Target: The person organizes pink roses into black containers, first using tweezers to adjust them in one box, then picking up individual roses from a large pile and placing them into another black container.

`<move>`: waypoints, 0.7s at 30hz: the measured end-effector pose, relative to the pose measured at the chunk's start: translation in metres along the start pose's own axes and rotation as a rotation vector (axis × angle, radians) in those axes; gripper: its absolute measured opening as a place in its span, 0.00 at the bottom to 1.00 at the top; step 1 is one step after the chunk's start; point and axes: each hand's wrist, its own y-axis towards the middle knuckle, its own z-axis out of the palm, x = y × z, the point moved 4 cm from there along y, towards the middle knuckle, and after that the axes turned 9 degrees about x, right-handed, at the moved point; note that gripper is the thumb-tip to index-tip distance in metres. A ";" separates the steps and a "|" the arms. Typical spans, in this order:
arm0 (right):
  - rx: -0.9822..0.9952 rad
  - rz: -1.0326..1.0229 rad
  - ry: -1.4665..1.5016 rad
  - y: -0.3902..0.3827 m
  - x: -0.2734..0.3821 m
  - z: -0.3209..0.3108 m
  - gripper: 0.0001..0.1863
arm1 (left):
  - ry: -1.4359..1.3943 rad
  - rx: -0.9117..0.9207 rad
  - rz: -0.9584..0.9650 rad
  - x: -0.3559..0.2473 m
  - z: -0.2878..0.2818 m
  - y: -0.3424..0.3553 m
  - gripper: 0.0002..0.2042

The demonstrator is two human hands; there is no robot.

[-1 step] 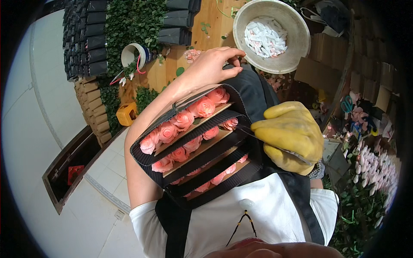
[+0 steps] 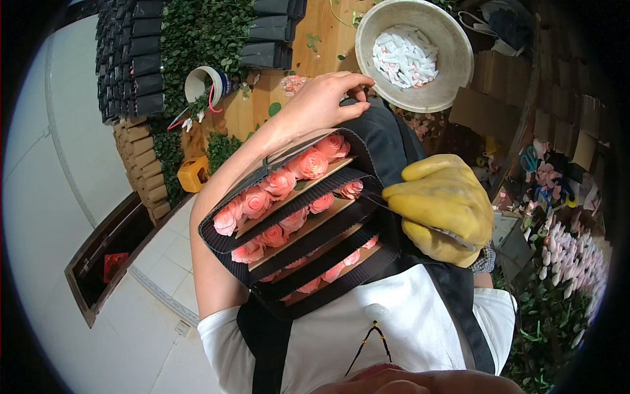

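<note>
Pink roses (image 2: 279, 184) stand in rows inside a black corrugated wrapper (image 2: 298, 240), with brown cardboard strips between the rows. This bundle rests against the inside of my left forearm, over my lap. Beyond its top edge is my bare left hand (image 2: 338, 95), fingers loosely curved and thumb apart, nothing in them, close to my dark apron. My right hand (image 2: 446, 210) wears a yellow glove and is closed around a thin metal tool (image 2: 456, 241). The tool's slim end reaches the wrapper's right edge by a rose; the glove hides its middle, so its exact kind is unclear.
A round basin (image 2: 366, 49) holding white and pinkish pieces stands ahead. Leaves, stacked black sleeves (image 2: 270, 29), a tipped white bucket (image 2: 195, 85) and a yellow box (image 2: 192, 175) lie left. To the right are cardboard (image 2: 485, 118), teal-handled scissors (image 2: 529, 159) and pale buds (image 2: 566, 256).
</note>
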 end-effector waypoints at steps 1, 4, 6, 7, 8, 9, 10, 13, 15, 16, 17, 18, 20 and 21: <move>0.003 -0.001 0.004 0.001 0.000 0.000 0.11 | 0.005 -0.004 0.004 0.000 0.001 0.000 0.19; 0.014 0.001 0.008 0.001 0.001 -0.002 0.11 | 0.013 -0.007 0.015 0.000 0.001 0.001 0.19; 0.020 0.004 0.011 0.002 0.000 -0.003 0.11 | 0.018 -0.008 0.018 0.000 0.001 0.001 0.19; 0.023 0.005 0.013 0.002 0.000 -0.003 0.11 | 0.023 -0.008 0.020 0.000 0.001 0.001 0.19; 0.027 0.005 0.015 0.002 0.000 -0.003 0.11 | 0.024 -0.007 0.020 0.000 0.001 0.002 0.19; 0.036 0.007 0.017 0.003 0.000 -0.004 0.11 | 0.025 -0.008 0.019 0.001 0.001 0.001 0.19; 0.046 0.002 0.025 0.004 0.000 -0.003 0.11 | 0.025 -0.009 0.018 0.001 0.001 0.001 0.19; 0.069 0.004 0.042 0.005 0.000 -0.004 0.11 | 0.041 -0.018 0.034 0.001 0.001 0.001 0.19; 0.071 0.007 0.049 0.005 0.001 -0.005 0.11 | 0.026 -0.009 0.021 0.000 0.001 0.002 0.19; 0.053 0.018 0.031 0.003 0.001 -0.004 0.11 | 0.011 -0.001 0.007 0.000 0.001 0.001 0.19; 0.036 0.029 0.013 0.002 0.001 -0.003 0.11 | 0.011 -0.001 0.005 0.000 0.002 0.001 0.19; 0.000 0.054 -0.027 0.001 0.001 -0.002 0.11 | 0.011 -0.002 0.008 0.001 0.001 0.001 0.19; -0.003 0.075 0.011 0.005 0.000 -0.001 0.11 | 0.011 0.000 0.012 0.002 -0.001 0.000 0.19; -0.002 0.093 0.051 0.005 -0.002 0.000 0.11 | 0.010 -0.001 0.013 0.001 -0.001 0.000 0.19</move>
